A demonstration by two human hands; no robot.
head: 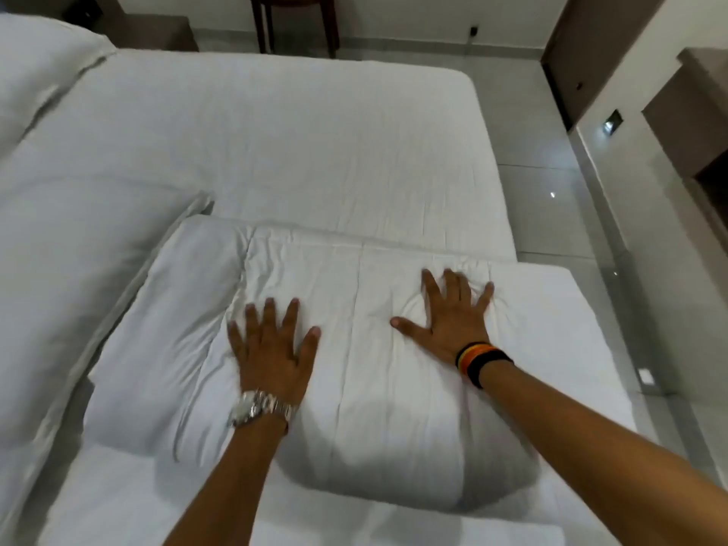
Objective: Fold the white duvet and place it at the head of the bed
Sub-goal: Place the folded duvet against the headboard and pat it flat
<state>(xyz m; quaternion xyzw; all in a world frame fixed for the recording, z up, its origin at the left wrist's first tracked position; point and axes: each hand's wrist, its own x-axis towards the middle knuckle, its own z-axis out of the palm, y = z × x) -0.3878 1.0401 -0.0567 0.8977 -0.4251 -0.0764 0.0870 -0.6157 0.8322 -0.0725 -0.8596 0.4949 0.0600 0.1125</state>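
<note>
Pressing flat a folded white duvet (354, 368) on the near part of the bed (315, 151).

Left hand (272, 348) and right hand (453, 321) open, palms down, fingers spread, gripping nothing. Folding seemingly done; next, likely lifting or sliding the bundle toward the pillows (78, 269) at left.

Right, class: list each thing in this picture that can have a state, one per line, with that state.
White duvet: folded into a thick bundle, lying on the bed.
Left hand: open, palm flat on the duvet.
Right hand: open, fingers spread, pressing the duvet.
Pillow: lying flat, left of the duvet.
Bed sheet: spread, lightly creased.
</note>
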